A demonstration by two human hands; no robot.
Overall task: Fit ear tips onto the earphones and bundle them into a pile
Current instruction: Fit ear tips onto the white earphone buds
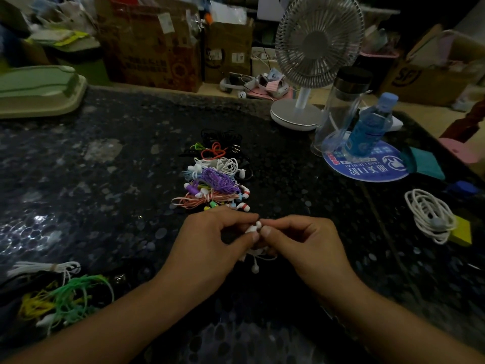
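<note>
Between both thumbs, left hand (212, 240) and right hand (301, 243) pinch a white earbud (254, 228). Tip fitting likely underway. Next: seat tip squarely, then coil toward pile (215, 179) beyond fingertips.

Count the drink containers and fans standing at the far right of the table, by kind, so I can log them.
Desk fan: 1
Clear tumbler with a dark lid: 1
Blue plastic bottle: 1
Total: 3
</note>
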